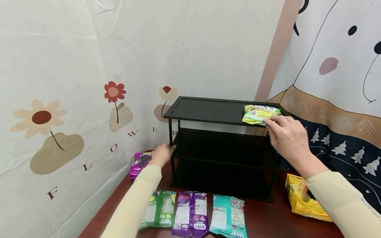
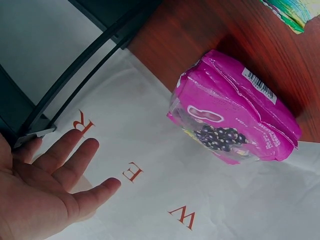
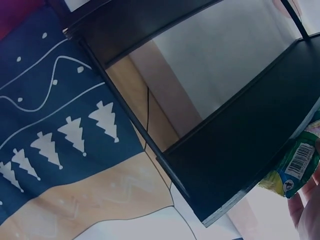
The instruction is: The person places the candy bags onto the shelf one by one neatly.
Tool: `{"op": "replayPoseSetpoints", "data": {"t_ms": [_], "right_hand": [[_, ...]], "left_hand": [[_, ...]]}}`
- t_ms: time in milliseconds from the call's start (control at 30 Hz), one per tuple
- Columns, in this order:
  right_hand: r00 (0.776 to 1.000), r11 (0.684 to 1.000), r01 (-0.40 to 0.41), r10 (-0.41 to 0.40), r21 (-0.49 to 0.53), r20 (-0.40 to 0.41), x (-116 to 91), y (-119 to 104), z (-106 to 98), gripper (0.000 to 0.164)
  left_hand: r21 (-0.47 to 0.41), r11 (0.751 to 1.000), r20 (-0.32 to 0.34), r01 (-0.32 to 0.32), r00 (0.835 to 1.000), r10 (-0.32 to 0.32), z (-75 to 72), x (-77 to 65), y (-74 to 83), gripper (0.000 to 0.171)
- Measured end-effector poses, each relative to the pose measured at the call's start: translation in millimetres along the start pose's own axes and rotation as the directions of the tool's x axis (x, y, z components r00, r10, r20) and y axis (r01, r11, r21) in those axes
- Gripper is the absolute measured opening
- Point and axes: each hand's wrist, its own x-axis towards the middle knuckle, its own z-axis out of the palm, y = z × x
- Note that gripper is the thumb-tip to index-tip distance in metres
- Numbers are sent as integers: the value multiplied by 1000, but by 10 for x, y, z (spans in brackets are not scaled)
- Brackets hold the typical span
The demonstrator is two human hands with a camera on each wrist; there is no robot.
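My right hand (image 1: 288, 137) pinches the near right corner of a yellow-green candy bag (image 1: 256, 113). This bag lies flat at the right end of the top shelf of a black three-tier rack (image 1: 211, 110); its green back with a barcode (image 3: 300, 160) overhangs the front edge in the right wrist view. At the rack's left side, my left hand (image 1: 162, 154) holds the middle shelf by its corner post, thumb in front. Its other fingers (image 2: 75, 160) spread loosely in the left wrist view. A purple bag with dark berries (image 1: 139, 164) lies beside that hand.
Green (image 1: 162, 208), purple (image 1: 190, 213) and teal (image 1: 228, 215) candy bags lie in a row before the rack on the reddish-brown table (image 1: 262, 219). A yellow bag (image 1: 305, 198) lies to the right, partly behind my forearm. Printed cloth (image 1: 208, 49) hangs behind and at the sides.
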Motion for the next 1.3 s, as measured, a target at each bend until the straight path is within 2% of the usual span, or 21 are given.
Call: {"op": "replayPoseSetpoints", "data": {"t_ms": [167,567,933,1300], "right_hand": [[1000,1000,-12,12,14,-2,-2,11,27,25],[993,995,-96,93,33,69,-32,41,135,29],[972,992,-129,125,8,201,-38,26,202,47],[957,991,-130,125,3,264,-49,38,279,57]], "left_hand": [[2,1000,2,10,1000,-10,-2,-10,6,40],[-1,1000,-5,8,1000,-8,11,-18,9,42],[-7,1000,-5,0,1000,0,-11,-41,14,43],[-12,1000,-10,1,1000,-2,-14,-45,15,43]]}}
